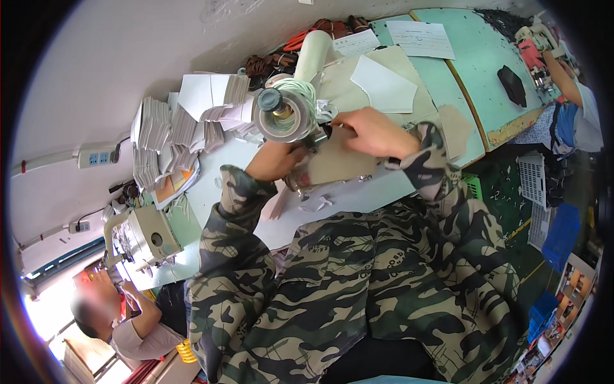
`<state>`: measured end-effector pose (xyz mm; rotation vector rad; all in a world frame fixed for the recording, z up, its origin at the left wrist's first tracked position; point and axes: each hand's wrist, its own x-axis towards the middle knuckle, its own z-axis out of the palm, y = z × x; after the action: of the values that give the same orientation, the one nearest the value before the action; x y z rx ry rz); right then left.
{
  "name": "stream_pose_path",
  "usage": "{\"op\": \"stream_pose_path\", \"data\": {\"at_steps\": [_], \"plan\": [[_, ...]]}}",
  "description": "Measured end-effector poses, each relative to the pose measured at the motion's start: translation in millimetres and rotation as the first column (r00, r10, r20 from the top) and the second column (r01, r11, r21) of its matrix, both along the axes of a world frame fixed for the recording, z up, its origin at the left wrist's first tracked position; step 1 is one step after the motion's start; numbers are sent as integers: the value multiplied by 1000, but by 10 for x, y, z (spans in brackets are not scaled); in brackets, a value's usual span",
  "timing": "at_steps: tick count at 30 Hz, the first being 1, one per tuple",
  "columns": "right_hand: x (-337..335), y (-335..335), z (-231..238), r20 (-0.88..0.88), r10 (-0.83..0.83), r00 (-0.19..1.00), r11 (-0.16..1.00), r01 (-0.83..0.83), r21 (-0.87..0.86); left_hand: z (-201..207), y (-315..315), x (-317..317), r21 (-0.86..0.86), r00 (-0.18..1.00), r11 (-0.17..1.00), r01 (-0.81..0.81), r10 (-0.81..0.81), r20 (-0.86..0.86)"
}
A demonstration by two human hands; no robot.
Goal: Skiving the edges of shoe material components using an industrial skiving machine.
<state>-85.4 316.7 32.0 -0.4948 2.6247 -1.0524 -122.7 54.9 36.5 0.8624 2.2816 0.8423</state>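
Note:
A beige machine (pixel 339 163) stands on the pale table before me, with a round metal cup (pixel 281 131) and a dark knob (pixel 271 101) on top. Pale green cord (pixel 300 93) is coiled around the cup. My left hand (pixel 274 161) reaches against the machine's left side, just below the cup; its fingers are mostly hidden. Over the machine's right part, my right hand (pixel 377 132) is closed, thumb and fingers bent toward a small dark piece (pixel 326 131) beside the cup. What it pinches is too small to name. Both sleeves are camouflage-patterned.
Stacks of white cut sheets (pixel 152 137) lie left of the machine. A white cut piece (pixel 384 86) rests on grey board behind it; scraps (pixel 316 203) lie in front. Another machine (pixel 144 237) and a person (pixel 137 320) are at left. A co-worker's arm (pixel 563 77) shows far right, above crates (pixel 532 179).

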Motion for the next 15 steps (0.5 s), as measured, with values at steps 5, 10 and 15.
{"op": "stream_pose_path", "data": {"at_steps": [5, 10, 15], "plan": [[-42, 356, 213, -469, -360, 807, 922, 229, -314, -403, -763, 152, -554, 919, 755, -350, 161, -360], [323, 336, -85, -604, -259, 754, 954, 296, -41, -746, -1070, 497, -654, 949, 720, -231, 17, -316], [665, -119, -96, -63, -187, 980, 944, 161, -288, -762, -1120, 563, -432, 752, 862, -265, -95, -652]]}}
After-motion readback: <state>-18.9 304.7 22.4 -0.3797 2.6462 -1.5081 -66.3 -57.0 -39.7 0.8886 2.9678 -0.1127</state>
